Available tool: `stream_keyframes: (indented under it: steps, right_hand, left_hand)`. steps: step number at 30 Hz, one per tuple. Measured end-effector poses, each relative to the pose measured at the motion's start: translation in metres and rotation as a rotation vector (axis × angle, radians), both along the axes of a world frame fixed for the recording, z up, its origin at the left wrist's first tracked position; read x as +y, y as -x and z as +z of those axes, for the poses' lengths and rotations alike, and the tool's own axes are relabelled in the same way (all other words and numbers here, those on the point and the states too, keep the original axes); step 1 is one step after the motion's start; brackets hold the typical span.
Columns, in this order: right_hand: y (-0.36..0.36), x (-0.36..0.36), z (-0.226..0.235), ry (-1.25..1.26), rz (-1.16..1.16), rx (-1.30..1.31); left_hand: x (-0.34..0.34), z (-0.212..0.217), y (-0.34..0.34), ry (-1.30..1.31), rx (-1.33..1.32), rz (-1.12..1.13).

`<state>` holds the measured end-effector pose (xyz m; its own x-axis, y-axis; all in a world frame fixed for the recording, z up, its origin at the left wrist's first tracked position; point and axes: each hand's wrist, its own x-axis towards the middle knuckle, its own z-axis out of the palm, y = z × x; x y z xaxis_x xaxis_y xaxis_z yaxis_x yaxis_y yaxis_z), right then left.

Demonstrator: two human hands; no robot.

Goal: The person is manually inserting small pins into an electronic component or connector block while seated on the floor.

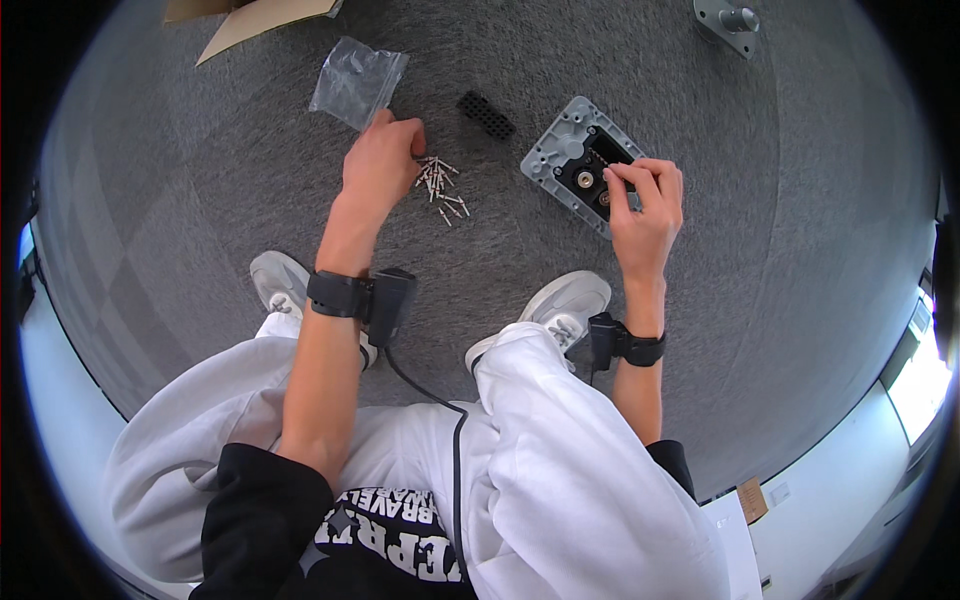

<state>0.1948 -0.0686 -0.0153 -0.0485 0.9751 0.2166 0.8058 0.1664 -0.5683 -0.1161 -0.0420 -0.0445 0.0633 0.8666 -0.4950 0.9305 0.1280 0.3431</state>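
A pile of small metal pins (437, 180) with reddish-brown parts lies on the grey carpet. My left hand (380, 160) is at the pile's left edge with its fingers curled down; what the fingertips hold is hidden. To the right sits a grey metal connector housing (553, 152), turned at an angle, with a black insert and round metal contacts (586, 180) inside. Over its right side is my right hand (647, 208), thumb and fingers pinched together; anything between them is too small to name. A black block full of holes (487, 114) lies between the pins and the housing.
A clear zip bag (350, 82) lies just beyond my left hand. Farther off are an open cardboard box (265, 24) and a grey metal plate with a cylinder (728, 24). My shoes (570, 300) are close in front; a black cable (458, 450) runs from the left wrist device.
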Motion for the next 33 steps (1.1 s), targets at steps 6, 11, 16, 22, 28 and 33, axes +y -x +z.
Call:
stream_keyframes:
  steps: [6, 11, 16, 22, 28, 33]
  right_hand:
    - [0.012, 0.005, 0.007, -0.017, 0.020, 0.044]
    - [0.027, 0.006, 0.009, -0.001, 0.054, 0.104]
    - [0.038, 0.005, 0.012, -0.036, 0.097, 0.092]
    - [0.046, 0.002, 0.009, 0.013, 0.089, 0.152]
    - [0.056, 0.004, 0.017, 0.000, 0.166, 0.187]
    - [0.056, 0.001, 0.021, 0.226, 0.206, 0.402]
  left_hand:
    - [-0.001, -0.004, 0.000, 0.021, -0.140, -0.036]
    - [-0.009, -0.008, -0.012, 0.012, -0.147, -0.017]
    - [-0.023, -0.010, -0.035, -0.059, -0.226, 0.004]
    - [-0.021, -0.013, -0.033, -0.046, -0.303, -0.093]
    - [0.002, 0.012, -0.026, -0.001, -0.554, -0.175]
    - [0.022, 0.037, -0.045, 0.074, -0.792, -0.217]
